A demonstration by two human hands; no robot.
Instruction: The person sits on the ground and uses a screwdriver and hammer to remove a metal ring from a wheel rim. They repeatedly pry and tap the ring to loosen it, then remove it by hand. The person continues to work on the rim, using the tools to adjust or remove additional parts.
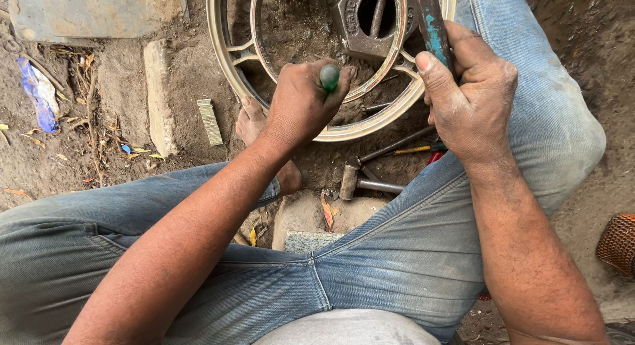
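Head view looks straight down at our lap, and the biggest thing before us is the metal wheel rim [228, 54], lying on the dirt ground [119, 74] between our jeans-clad knees [397, 252], with its hub [367, 21] at the top of the frame. Part of the rim is cut off by the frame's upper edge.

Our right hand [473, 97] sits at the rim's right side, nearer the hub than the left. Its fingers are wrapped fully closed around a dark bar [431, 24] streaked with turquoise paint. The bar's long axis runs up and slightly left from the fist, crossing over the rim toward the hub.

Our left hand [301, 103] rests over the rim's lower arc, also clenched tight, around a tool with a green handle [329, 77]. Only the rounded butt of that handle shows above the knuckles; the shaft points down and away from us into the rim, and we cannot tell where its tip lands.

Below the rim, just apart from it, lies a hammer [360, 181] with its handle running right. Beside it are a thin rod [397, 145] and a yellow-handled tool [420, 148]. Our bare foot [254, 123] rests against the rim's lower left.
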